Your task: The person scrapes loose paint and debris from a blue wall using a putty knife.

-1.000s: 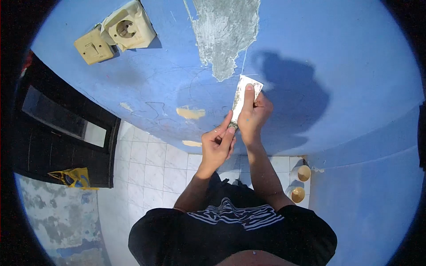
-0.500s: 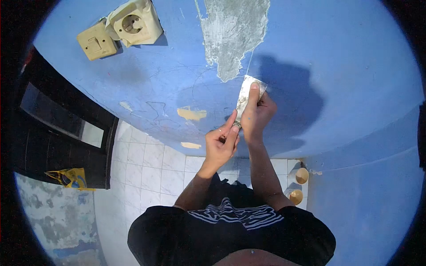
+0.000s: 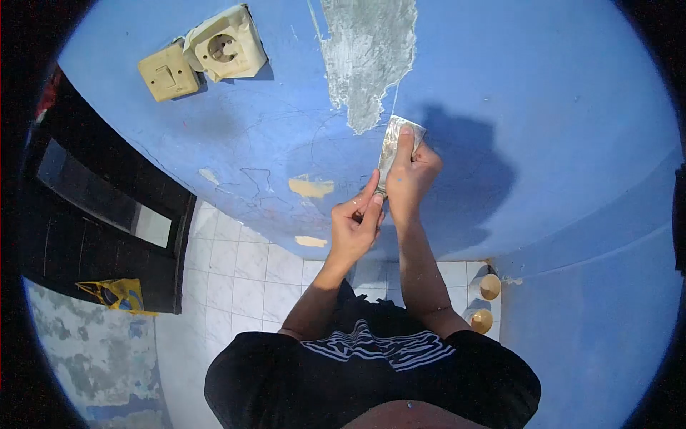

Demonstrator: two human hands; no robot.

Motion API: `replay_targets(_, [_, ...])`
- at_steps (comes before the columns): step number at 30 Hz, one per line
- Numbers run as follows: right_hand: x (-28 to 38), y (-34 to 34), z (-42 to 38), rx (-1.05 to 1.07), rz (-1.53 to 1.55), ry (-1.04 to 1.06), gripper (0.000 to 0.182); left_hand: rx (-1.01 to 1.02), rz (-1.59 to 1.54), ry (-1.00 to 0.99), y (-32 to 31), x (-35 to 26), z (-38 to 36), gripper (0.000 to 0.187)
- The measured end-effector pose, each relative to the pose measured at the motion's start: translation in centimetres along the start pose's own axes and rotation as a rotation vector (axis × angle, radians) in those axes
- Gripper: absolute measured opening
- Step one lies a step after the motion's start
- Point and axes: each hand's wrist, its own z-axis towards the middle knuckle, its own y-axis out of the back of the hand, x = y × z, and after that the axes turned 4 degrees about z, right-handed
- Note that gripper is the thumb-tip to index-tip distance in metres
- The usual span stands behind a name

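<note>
A flat metal scraper (image 3: 389, 154) with greyish smears is held against the blue wall (image 3: 572, 143), just below a rough grey bare patch (image 3: 368, 57). My right hand (image 3: 413, 175) grips its blade, the thumb lying along the face near the top edge. Lower down, my left hand (image 3: 357, 225) pinches the scraper's bottom end between thumb and fingers. The top edge of the scraper is close to the lower tip of the patch; whether it touches the wall cannot be made out.
A switch (image 3: 170, 72) and a socket (image 3: 223, 48) sit on the wall at upper left. Two cream-coloured spots (image 3: 311, 187) mark the wall lower down. Two round containers (image 3: 489, 287) stand on the tiled floor (image 3: 246, 261). A yellow bag (image 3: 121, 293) is at the left.
The view has shifted slightly. Both hands and the scraper appear a little further left and higher, with the same hold.
</note>
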Motion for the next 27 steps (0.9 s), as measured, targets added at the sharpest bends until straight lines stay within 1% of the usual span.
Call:
replay_targets(2, [0.2, -0.1, 0.0, -0.023, 0.037, 0.076, 0.038, 0.001, -0.028, -0.018, 0.0, 0.1, 0.0, 0.04])
replay_targets(6, [0.4, -0.8, 0.9, -0.042, 0.145, 0.141, 0.037, 0.006, -0.014, -0.067, 0.0, -0.7, 0.7, 0.039])
replay_targets(8, [1.2, -0.9, 1.4, -0.056, 0.104, 0.187, 0.037, 0.017, -0.059, -0.013, -0.1, -1.7, 1.0, 0.039])
replay_targets(12, [2.2, -1.1, 2.7, -0.062, 0.085, 0.216, 0.037, 0.032, -0.078, -0.029, -0.3, -3.5, 1.5, 0.038])
replay_targets(15, [3.7, -1.4, 3.7, -0.076, 0.075, 0.195, 0.042, 0.05, -0.076, -0.019, -0.5, -5.2, 2.0, 0.039])
replay_targets(17, [5.2, -1.5, 4.8, -0.062, 0.042, 0.244, 0.044, 0.03, -0.116, -0.098, -1.2, -6.4, 2.6, 0.038])
replay_targets(18, [5.6, -1.6, 5.3, -0.058, 0.044, 0.244, 0.044, 0.025, -0.116, -0.099, -1.5, -7.1, 2.6, 0.038])
replay_targets(20, [6.2, -1.6, 6.2, -0.041, 0.105, 0.311, 0.044, 0.019, -0.13, -0.112, -2.0, -8.4, 2.7, 0.039])
replay_targets(24, [5.2, -0.9, 5.5, -0.044, 0.039, 0.284, 0.044, 0.037, -0.135, -0.127, -1.6, -6.9, 2.6, 0.039])
replay_targets(26, [4.1, -0.4, 4.7, -0.016, 0.067, 0.203, 0.045, 0.045, -0.117, -0.076, -1.5, -6.0, 1.8, 0.039])
replay_targets(27, [3.7, -0.3, 4.2, -0.013, 0.068, 0.2, 0.045, 0.041, -0.116, -0.074, -1.4, -5.6, 1.5, 0.039])
